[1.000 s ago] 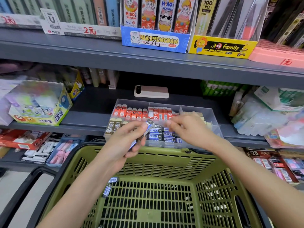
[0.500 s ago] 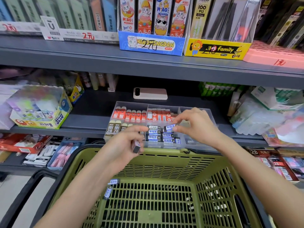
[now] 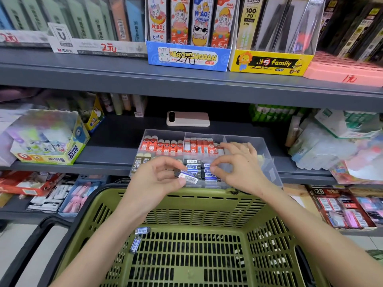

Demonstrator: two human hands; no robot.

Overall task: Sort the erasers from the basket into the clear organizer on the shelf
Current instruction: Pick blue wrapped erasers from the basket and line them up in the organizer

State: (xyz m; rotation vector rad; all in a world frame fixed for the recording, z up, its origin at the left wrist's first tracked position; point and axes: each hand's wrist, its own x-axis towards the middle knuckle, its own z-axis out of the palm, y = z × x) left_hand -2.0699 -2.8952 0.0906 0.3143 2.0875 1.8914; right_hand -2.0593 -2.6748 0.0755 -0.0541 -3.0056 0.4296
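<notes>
Eraser pinched in the left hand, just short of the organizer.

The eraser (image 3: 187, 176) is held between the thumb and fingertips of the left hand (image 3: 157, 179), above the far rim of the basket (image 3: 207, 193) and just near of the organizer (image 3: 267, 162) on the shelf (image 3: 107, 154). Its long axis runs roughly left to right, the right end dipped slightly nearward, with the barcode face turned up. It is judged light, firm under a pinch and slick on its paper sleeve, so the long sides are best taken. The right hand (image 3: 238, 168) is curled over the blue row (image 3: 193, 167); whether anything is gripped cannot be told. Two spare erasers (image 3: 142, 230) lie on the basket floor.
</notes>
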